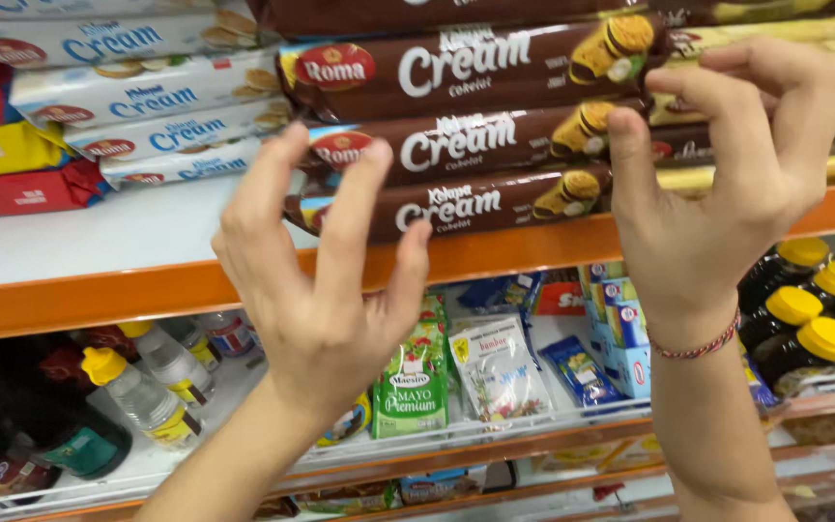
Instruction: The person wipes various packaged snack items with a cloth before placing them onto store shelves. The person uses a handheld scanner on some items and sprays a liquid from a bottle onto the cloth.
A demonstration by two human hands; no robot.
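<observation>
- Both hands are hovering up at the shelf: the left hand (316,280) is spreading its fingers wide, gripping nothing, with its fingertips at the left ends of the brown biscuit packs (456,145).
- Over on the other side, the right hand (727,184) is curling its fingers half closed at the right ends of those packs; whether it is pinching one, I cannot tell.
- Those packs are lying stacked lengthwise in a neat pile on the upper shelf, just behind its orange shelf edge (99,295), so the stacking is looking mostly done, with squaring up perhaps remaining.
- White-and-blue biscuit packs (147,97) are sitting just beside the brown pile to the left, with bare shelf in front giving some room to slide things.
- Below, green sauce pouches (413,382), clear bottles with yellow caps (147,396) and dark bottles with yellow caps (814,319) are crowding the lower shelf.
</observation>
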